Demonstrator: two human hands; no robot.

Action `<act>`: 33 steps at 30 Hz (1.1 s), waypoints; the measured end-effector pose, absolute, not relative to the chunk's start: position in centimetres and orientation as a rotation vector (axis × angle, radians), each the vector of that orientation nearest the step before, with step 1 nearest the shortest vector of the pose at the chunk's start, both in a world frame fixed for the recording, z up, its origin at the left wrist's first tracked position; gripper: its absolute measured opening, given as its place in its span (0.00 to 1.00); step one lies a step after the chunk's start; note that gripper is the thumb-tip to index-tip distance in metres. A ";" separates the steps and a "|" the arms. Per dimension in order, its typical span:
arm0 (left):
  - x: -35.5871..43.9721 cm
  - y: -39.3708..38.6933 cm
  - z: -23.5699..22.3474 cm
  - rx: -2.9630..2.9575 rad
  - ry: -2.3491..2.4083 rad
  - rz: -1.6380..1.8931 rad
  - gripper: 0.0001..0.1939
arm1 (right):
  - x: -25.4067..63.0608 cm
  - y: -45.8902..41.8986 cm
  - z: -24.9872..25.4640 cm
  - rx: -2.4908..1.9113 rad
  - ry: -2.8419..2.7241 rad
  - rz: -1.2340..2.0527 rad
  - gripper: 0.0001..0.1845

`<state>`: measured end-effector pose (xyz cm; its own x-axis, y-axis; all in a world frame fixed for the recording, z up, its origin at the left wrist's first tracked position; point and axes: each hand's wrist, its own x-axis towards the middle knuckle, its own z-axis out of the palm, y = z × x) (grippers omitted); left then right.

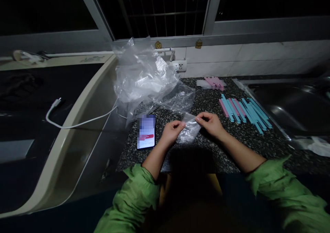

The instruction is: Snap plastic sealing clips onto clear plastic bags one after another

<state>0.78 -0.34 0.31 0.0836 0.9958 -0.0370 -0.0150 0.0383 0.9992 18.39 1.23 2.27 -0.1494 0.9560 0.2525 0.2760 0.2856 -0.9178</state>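
Observation:
A small clear plastic bag (190, 131) is stretched between my two hands above the dark speckled counter (165, 121). My left hand (172, 132) pinches its left edge between thumb and finger. On the opposite edge, my right hand (210, 124) grips the bag the same way. Just behind them lies a big heap of crumpled clear plastic bags (146, 76). Left of my left hand rests a phone (146, 131) with its screen lit. Flat blue strips (254, 114) and pink strips (223, 107) lie to the right of my right hand; what they are I cannot make out.
More pink strips (215, 83) lie near the tiled wall. A metal sink (299, 106) is set in at the right, with a whitish crumpled thing (319, 146) at its front edge. A white cable (77, 124) crosses the cream-edged appliance (85, 92) on the left. A wall socket (181, 66) sits behind.

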 end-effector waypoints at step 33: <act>-0.9 -0.1 0.2 1.643 1.739 1.161 0.18 | 19.6 1.8 2.4 -1.159 -1.560 0.943 0.17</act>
<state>-0.94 -0.09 0.23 -0.1660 0.9645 0.2053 0.5598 -0.0792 0.8249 19.56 1.81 2.36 -0.1075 0.9658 0.2359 0.2399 0.2555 -0.9366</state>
